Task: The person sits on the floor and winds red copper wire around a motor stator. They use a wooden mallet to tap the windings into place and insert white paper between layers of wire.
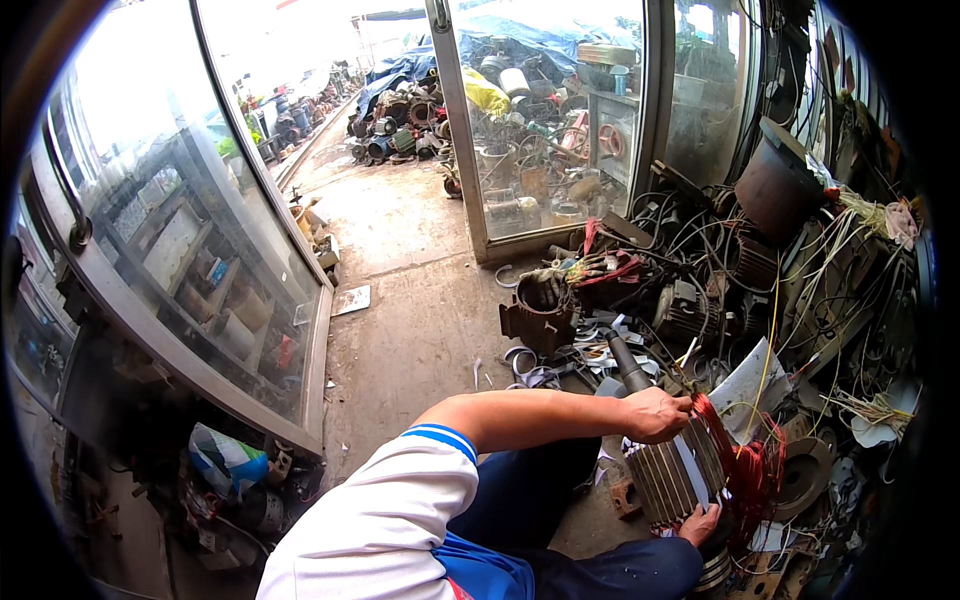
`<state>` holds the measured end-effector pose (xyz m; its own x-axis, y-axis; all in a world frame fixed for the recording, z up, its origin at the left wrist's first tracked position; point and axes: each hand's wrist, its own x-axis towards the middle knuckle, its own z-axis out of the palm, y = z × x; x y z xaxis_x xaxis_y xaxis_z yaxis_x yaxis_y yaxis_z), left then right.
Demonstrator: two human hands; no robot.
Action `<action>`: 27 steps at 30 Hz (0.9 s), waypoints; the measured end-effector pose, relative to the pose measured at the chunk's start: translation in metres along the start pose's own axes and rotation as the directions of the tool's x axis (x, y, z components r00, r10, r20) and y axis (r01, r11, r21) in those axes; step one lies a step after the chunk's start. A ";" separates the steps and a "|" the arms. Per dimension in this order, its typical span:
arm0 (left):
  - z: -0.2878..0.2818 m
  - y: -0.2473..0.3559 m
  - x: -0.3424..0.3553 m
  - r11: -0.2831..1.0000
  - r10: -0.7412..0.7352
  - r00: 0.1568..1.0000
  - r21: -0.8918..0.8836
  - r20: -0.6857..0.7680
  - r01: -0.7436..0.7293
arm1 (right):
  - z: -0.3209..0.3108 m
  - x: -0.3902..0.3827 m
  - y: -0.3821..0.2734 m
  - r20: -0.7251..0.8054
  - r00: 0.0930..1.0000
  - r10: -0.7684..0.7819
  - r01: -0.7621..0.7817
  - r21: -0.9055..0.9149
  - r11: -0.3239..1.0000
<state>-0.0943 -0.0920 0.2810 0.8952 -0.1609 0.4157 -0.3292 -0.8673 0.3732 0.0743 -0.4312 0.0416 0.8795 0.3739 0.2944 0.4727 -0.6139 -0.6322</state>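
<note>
A slotted motor rotor (655, 482) lies in front of me at the right, its thick grey shaft (627, 362) pointing away. Red copper winding wire (757, 470) fans out in loose bundles from its right end. My left hand (657, 415) reaches across the rotor's far side, fingers pinched together at the upper copper strands. A white insulation strip (691, 468) lies lengthwise along the slots. My right hand (700, 524) is at the near end of that strip, thumb and fingers closed on it. Part of the right hand's grip is hidden.
A brick (626, 499) sits left of the rotor. Beyond are an open motor housing (541, 312), white paper offcuts (530, 368) and a finned motor (687, 310). Tangled wires and scrap crowd the right. A glass door (190, 240) stands left; a plastic bag (228, 460) lies below it.
</note>
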 end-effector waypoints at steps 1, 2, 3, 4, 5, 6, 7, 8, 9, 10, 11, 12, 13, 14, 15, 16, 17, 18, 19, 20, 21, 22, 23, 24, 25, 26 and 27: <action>0.002 -0.003 0.000 1.000 0.015 1.000 0.006 0.012 -0.015 | 0.000 0.000 0.001 -0.002 1.000 -0.006 0.006 0.000 1.000; 0.004 -0.005 0.000 1.000 0.017 1.000 0.013 0.024 -0.018 | -0.001 0.001 0.002 -0.004 1.000 -0.011 0.011 -0.001 1.000; 0.006 -0.007 0.001 1.000 0.021 0.999 0.021 0.035 -0.022 | -0.001 0.002 0.003 -0.006 1.000 -0.018 0.018 -0.002 1.000; 0.007 -0.008 0.000 0.999 0.021 0.999 0.028 0.049 -0.023 | -0.001 0.001 0.002 -0.006 1.000 -0.018 0.018 0.003 1.000; 0.008 -0.008 0.000 0.999 0.028 0.999 0.027 0.038 -0.029 | -0.002 0.000 0.001 -0.005 1.000 -0.018 0.018 0.007 1.000; 0.009 -0.008 0.000 0.999 0.035 0.999 0.027 0.026 -0.035 | -0.002 0.000 0.000 -0.005 1.000 -0.018 0.018 0.011 1.000; 0.009 -0.008 -0.002 0.999 0.038 0.999 0.027 0.016 -0.039 | -0.001 -0.002 -0.003 -0.003 1.000 -0.010 0.010 0.012 1.000; 0.009 -0.008 -0.003 0.999 0.029 0.999 0.031 0.029 -0.029 | -0.001 -0.003 -0.006 0.000 1.000 -0.002 0.002 0.014 1.000; 0.009 -0.009 -0.005 0.999 0.018 0.999 0.036 0.041 -0.020 | 0.000 -0.005 -0.009 0.003 1.000 0.006 -0.006 0.016 1.000; 0.008 -0.008 -0.003 0.999 0.017 0.999 0.039 0.049 -0.018 | -0.002 -0.003 -0.008 -0.003 1.000 -0.002 0.002 0.012 1.000; 0.007 -0.007 -0.001 0.999 0.010 0.997 0.048 0.078 -0.014 | -0.003 -0.002 -0.006 -0.008 1.000 -0.010 0.010 0.009 1.000; 0.005 -0.007 0.001 0.998 0.003 0.994 0.057 0.107 -0.009 | -0.005 -0.001 -0.005 -0.013 1.000 -0.018 0.018 0.006 1.000; 0.004 -0.007 0.000 0.998 -0.009 0.990 0.069 0.138 0.000 | -0.004 -0.002 -0.006 -0.011 1.000 -0.019 0.019 0.006 1.000; 0.004 -0.006 -0.001 0.998 -0.013 0.995 0.056 0.102 0.007 | -0.003 -0.002 -0.006 -0.009 1.000 -0.021 0.021 0.006 1.000; 0.005 -0.005 -0.002 0.999 -0.017 0.998 0.044 0.066 0.015 | -0.002 -0.002 -0.007 -0.006 1.000 -0.022 0.022 0.007 1.000; 0.004 -0.002 -0.001 0.999 -0.018 0.999 0.030 0.030 0.017 | -0.003 -0.002 -0.007 -0.005 1.000 -0.009 0.009 -0.003 1.000; 0.002 0.000 0.000 0.999 -0.035 0.997 0.025 0.063 0.033 | -0.003 -0.002 -0.006 -0.004 1.000 0.004 -0.004 -0.014 1.000; -0.001 0.002 0.000 0.999 -0.050 0.994 0.021 0.097 0.049 | -0.003 -0.002 -0.006 -0.002 1.000 0.018 -0.018 -0.025 1.000; -0.005 0.004 0.002 0.998 -0.064 0.990 0.018 0.129 0.063 | -0.003 -0.001 -0.005 -0.006 1.000 0.005 -0.005 -0.016 1.000; -0.005 0.005 0.002 0.999 -0.052 0.993 0.009 0.103 0.052 | -0.004 0.000 -0.003 -0.010 1.000 -0.009 0.008 -0.007 1.000; -0.004 0.005 0.003 0.999 -0.040 0.996 0.000 0.077 0.040 | -0.006 0.001 -0.002 -0.014 1.000 -0.022 0.022 0.000 1.000; -0.003 0.004 0.001 0.999 -0.035 0.998 -0.007 0.055 0.035 | -0.005 0.000 -0.004 -0.012 1.000 -0.022 0.022 -0.001 1.000; -0.002 0.003 0.000 0.999 -0.038 0.997 0.002 0.072 0.038 | -0.004 -0.001 -0.006 -0.010 1.000 -0.023 0.023 -0.002 1.000; -0.002 0.001 -0.001 0.999 -0.041 0.995 0.010 0.089 0.040 | -0.003 -0.002 -0.008 -0.008 1.000 -0.023 0.023 -0.004 1.000; -0.001 0.000 -0.001 0.999 -0.041 0.994 0.017 0.105 0.040 | -0.003 -0.003 -0.009 -0.011 1.000 -0.024 0.024 0.003 1.000; -0.001 -0.002 -0.001 0.999 -0.031 0.992 0.022 0.125 0.028 | -0.003 -0.003 -0.010 -0.014 1.000 -0.024 0.024 0.009 1.000; -0.002 -0.004 -0.001 1.000 -0.020 0.989 0.026 0.145 0.017 | -0.003 -0.003 -0.010 -0.016 1.000 -0.025 0.025 0.016 1.000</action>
<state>-0.0948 -0.0875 0.2806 0.9358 -0.2097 0.2834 -0.3063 -0.8818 0.3586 0.0666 -0.4281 0.0490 0.8682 0.3780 0.3215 0.4937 -0.5931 -0.6360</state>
